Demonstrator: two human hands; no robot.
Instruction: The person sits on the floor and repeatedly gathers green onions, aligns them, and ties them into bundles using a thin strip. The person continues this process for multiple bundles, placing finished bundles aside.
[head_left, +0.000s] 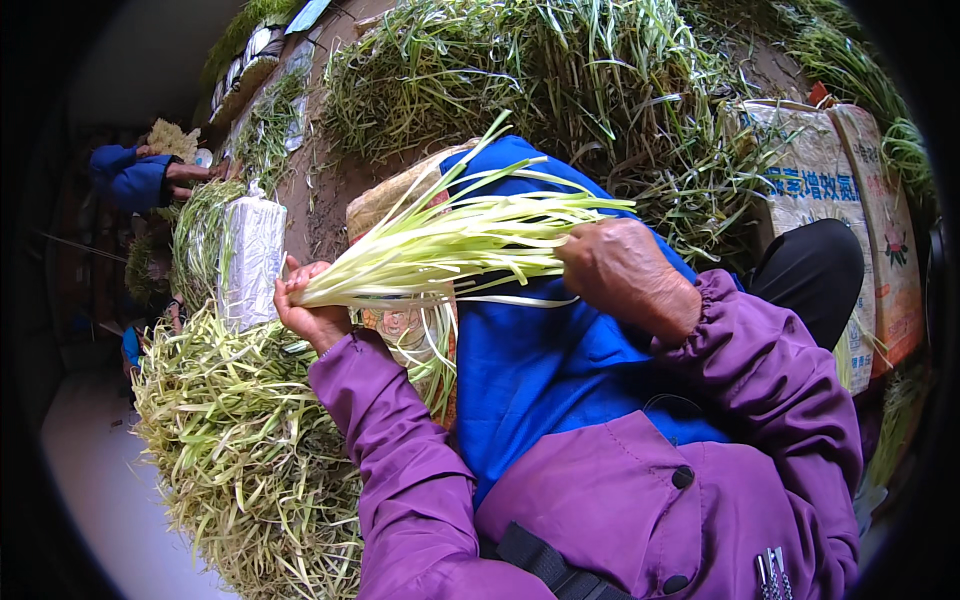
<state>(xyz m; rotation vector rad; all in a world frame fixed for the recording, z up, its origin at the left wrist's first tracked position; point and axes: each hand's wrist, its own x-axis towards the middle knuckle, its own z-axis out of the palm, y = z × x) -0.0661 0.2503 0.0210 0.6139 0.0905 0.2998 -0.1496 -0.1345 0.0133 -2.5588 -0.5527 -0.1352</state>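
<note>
A fanned bunch of long, flat, yellow-green leaves (442, 247), resembling blanched garlic chives, stretches between my two hands above a blue apron (517, 375) on my lap. At the narrow, gathered end, my left hand (313, 304) grips the bunch with its fingers wrapped round it. My right hand (626, 270) is closed at the loose, spread end, pinching some of the leaves; its fingertips are partly hidden behind the knuckles. Below the bunch, a printed sack (401, 326) shows beside my knee, with a few pale leaves hanging over it.
A large heap of green leaves (525, 75) lies ahead. Dry trimmed leaves (247, 450) are piled at left, near a white wrapped package (253, 255). Printed sacks (814, 195) stand at right. A person in blue (135, 176) is at the far left.
</note>
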